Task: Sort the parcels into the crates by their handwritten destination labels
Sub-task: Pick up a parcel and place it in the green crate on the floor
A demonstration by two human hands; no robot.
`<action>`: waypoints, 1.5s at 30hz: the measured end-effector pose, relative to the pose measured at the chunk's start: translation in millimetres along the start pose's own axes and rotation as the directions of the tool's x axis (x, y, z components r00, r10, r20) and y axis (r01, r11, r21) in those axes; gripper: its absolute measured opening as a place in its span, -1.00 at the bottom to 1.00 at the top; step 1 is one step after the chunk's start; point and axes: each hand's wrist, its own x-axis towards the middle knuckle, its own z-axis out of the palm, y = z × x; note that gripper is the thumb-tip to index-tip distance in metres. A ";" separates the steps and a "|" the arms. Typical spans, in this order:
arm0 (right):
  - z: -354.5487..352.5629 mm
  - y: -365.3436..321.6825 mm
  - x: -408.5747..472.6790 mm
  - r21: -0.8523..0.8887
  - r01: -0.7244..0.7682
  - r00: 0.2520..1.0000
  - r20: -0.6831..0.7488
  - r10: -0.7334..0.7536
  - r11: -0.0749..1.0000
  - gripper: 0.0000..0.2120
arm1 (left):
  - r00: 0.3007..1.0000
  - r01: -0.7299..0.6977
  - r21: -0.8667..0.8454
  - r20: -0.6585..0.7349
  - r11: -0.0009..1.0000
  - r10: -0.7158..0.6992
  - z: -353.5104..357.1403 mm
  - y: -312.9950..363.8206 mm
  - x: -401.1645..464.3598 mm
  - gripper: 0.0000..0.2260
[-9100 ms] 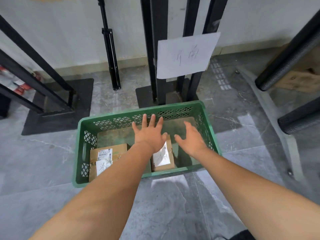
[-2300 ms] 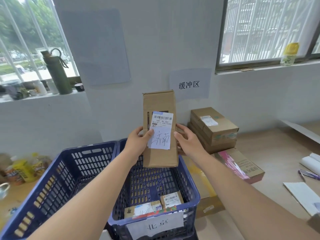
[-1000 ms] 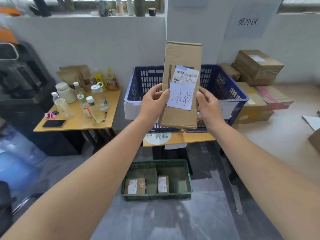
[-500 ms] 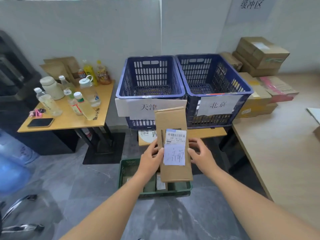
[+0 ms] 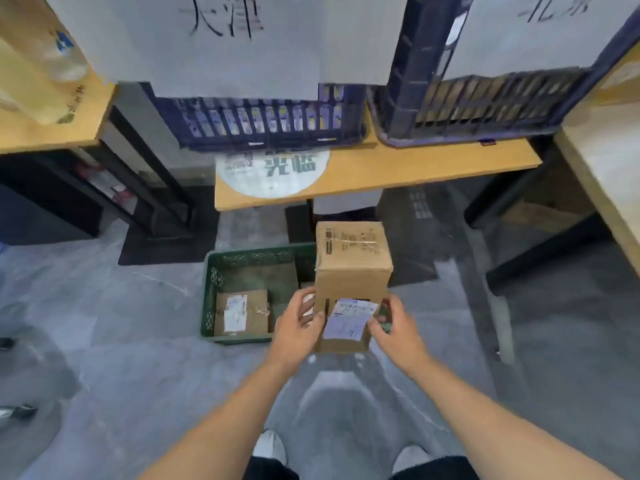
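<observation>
I hold a tall brown cardboard parcel (image 5: pixel 353 268) upright over the right half of a green crate (image 5: pixel 221 261) on the floor. A white handwritten label (image 5: pixel 348 322) is stuck on its near face. My left hand (image 5: pixel 299 322) grips its left side and my right hand (image 5: pixel 398 327) grips its right side. Another labelled parcel (image 5: pixel 240 311) lies in the crate's left half. The held parcel hides the crate's right part.
Two dark blue crates (image 5: pixel 270 123) (image 5: pixel 485 102) with white paper signs stand on a low wooden table (image 5: pixel 398 168) above the green crate. A second table (image 5: pixel 41 129) is at left, a third (image 5: pixel 602 161) at right. The floor is grey tile.
I have bent down and lowered the parcel from chest height toward the green crate on the floor. The blue crates are now overhead in the view.
</observation>
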 end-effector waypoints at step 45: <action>164.9 272.0 306.9 -0.268 -0.151 0.975 0.120 0.189 0.952 -0.61 | 0.976 0.188 0.614 -0.032 0.766 -0.215 119.1 -273.3 344.4 -0.60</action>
